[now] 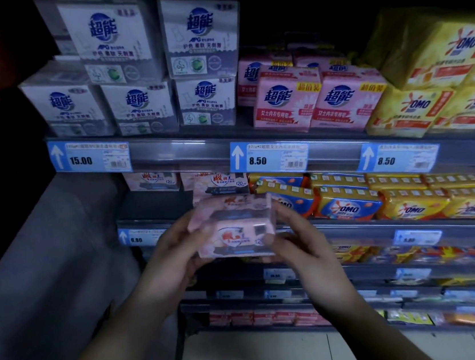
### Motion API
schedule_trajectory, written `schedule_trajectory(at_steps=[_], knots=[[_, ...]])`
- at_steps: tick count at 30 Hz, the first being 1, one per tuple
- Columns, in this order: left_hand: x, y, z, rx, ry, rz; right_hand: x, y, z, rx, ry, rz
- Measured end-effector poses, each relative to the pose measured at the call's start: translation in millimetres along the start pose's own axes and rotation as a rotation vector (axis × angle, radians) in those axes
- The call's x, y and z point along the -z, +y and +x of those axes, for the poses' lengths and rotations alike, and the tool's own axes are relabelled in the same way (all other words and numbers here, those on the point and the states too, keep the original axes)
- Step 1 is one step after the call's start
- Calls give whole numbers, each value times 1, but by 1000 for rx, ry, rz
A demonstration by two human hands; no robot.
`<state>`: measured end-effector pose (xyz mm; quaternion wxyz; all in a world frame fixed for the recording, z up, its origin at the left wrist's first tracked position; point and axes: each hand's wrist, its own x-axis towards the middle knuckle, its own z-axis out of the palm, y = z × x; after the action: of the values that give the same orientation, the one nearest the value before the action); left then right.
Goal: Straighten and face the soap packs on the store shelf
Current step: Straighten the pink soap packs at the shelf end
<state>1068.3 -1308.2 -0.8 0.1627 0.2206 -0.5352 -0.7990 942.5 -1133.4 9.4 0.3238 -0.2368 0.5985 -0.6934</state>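
Shelving in a dim store aisle, listed from the left of the frame to the right.

Upper left: white soap boxes (139, 105) with blue lettering, stacked two high, the leftmost one turned slightly off square. Below them on the shelf edge (178, 148), a blue price tag (90, 157) reading 15.00.

Lower left: grey floor (31, 265), blurred.

Centre, low: left hand (170, 254) and right hand (294, 241), each closed on one end of a pink soap pack (233, 231), fingers curled round its sides, thumbs on the near face. The pack is held clear of the shelf, just in front of the second shelf edge, its printed face tilted toward the camera; the print is blurred.

Centre, behind the held pack: more pink soap packs (218, 183) of the same kind on the second shelf, with a bare stretch of shelf to their left.

Upper centre: pink soap boxes (286, 102), two in front and others behind, above a price tag (269, 158) reading 8.50.

Upper right: yellow soap packs (426, 67) stacked and tilted, over a second 8.50 tag (398, 158).

Right, second shelf: yellow and orange soap bars (350, 205) in rows, lying flat.

Lower right: further shelves of small goods (419, 256), too blurred to name.
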Motion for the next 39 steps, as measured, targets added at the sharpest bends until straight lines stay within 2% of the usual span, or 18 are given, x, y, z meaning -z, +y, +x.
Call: schedule_trajectory(at_steps=[4,6,9,13,17,21,29,35,39], knots=[[-7,5,-8,-353,120,335,1,21,9,-268,97,451],[-15,6,-12,-439,106,424,-4,28,11,-315,129,529],[-22,8,-14,-474,117,423,-8,30,13,-323,121,563],[-7,5,-15,-453,116,387,-9,29,12,-273,117,415],[15,-5,-12,-364,182,272,-16,24,9,-48,77,14],[39,-14,-10,-378,315,238,-39,23,18,34,25,-230],[85,-17,9,-322,612,208,-107,34,58,-7,-69,-394],[106,1,18,-359,673,283,-139,28,87,-2,-132,-470],[108,0,29,-392,669,435,-142,32,94,-41,-132,-473]])
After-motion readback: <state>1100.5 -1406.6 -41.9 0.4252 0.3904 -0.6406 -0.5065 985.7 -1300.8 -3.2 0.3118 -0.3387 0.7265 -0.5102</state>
